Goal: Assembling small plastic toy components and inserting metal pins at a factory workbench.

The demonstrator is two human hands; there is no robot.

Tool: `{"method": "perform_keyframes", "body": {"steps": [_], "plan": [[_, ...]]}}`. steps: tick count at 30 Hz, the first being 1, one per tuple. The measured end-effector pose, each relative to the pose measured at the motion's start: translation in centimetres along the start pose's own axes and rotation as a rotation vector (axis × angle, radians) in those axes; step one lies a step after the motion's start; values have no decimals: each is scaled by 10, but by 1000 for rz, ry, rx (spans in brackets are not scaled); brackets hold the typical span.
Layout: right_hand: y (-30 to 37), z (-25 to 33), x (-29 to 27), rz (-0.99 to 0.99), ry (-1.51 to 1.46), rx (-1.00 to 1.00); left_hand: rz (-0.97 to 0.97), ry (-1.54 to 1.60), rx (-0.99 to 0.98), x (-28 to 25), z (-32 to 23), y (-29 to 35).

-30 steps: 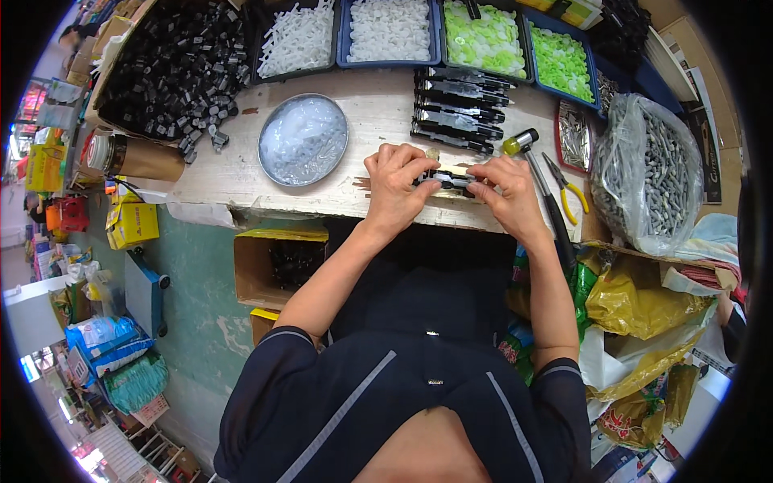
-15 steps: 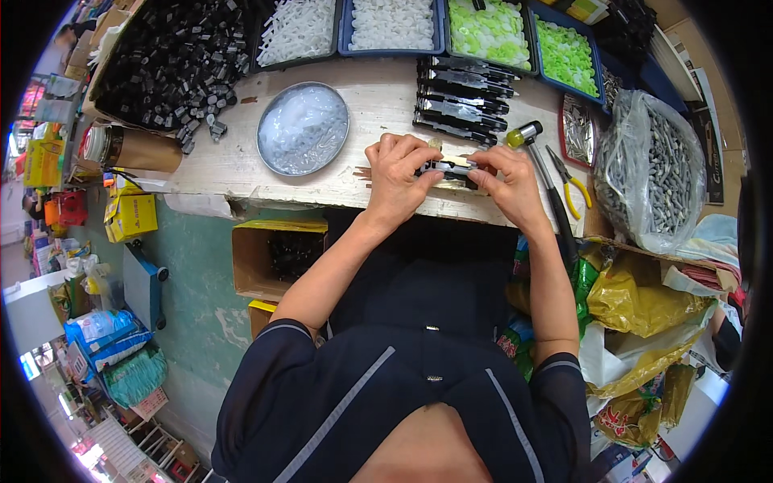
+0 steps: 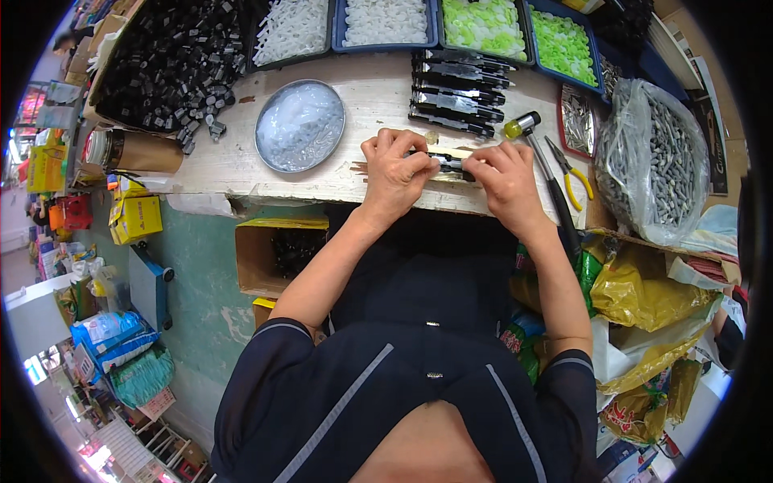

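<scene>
Between my two hands, at the front of the worn white bench [image 3: 282, 189], lies a slim black part with a shiny silvery strip [image 3: 448, 161]; its exact kind I cannot tell. My left hand [image 3: 396, 173] closes its fingers on the left end. On the right end, my right hand [image 3: 503, 175] pinches with thumb and fingers. Fingers cover both ends. Just beyond, several similar black parts [image 3: 455, 105] lie side by side in a stack. A hammer [image 3: 547, 165] with a yellowish face rests right of my right hand, beside yellow-handled pliers [image 3: 576, 183].
Left of my hands stands a round metal dish [image 3: 341, 133] of clear, whitish stuff. Trays of white pieces [image 3: 386, 22] and green pieces [image 3: 564, 50] line the back. Black pieces [image 3: 173, 60] fill the back left. A clear bag [image 3: 656, 161] of grey parts sits right, near a red tray [image 3: 578, 121].
My right hand has shifted slightly on the part's right end, fingers now curled more over it. The left hand keeps nearly the same place. The view has moved a little.
</scene>
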State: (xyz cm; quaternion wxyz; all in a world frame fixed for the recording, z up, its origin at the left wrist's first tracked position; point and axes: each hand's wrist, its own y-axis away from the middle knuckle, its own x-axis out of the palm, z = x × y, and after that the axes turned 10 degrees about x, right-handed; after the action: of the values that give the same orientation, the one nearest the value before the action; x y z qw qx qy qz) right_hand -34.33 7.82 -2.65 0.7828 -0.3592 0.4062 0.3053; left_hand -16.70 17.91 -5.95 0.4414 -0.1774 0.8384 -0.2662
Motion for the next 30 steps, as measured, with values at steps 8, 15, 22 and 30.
{"method": "perform_keyframes", "body": {"steps": [8, 15, 22, 30], "plan": [[-4, -14, 4, 41, -111, -114, 9, -18, 13, 2, 1, -3], [-7, -19, -2, 34, 12, -235, 8, -20, 22, -1, -1, -8], [-17, -27, -6, 292, -232, -111, 27, 12, -3, -4, -5, -1], [-180, -85, -30, -244, -38, 153, 3, 34, -13, -9, -6, -4]]}}
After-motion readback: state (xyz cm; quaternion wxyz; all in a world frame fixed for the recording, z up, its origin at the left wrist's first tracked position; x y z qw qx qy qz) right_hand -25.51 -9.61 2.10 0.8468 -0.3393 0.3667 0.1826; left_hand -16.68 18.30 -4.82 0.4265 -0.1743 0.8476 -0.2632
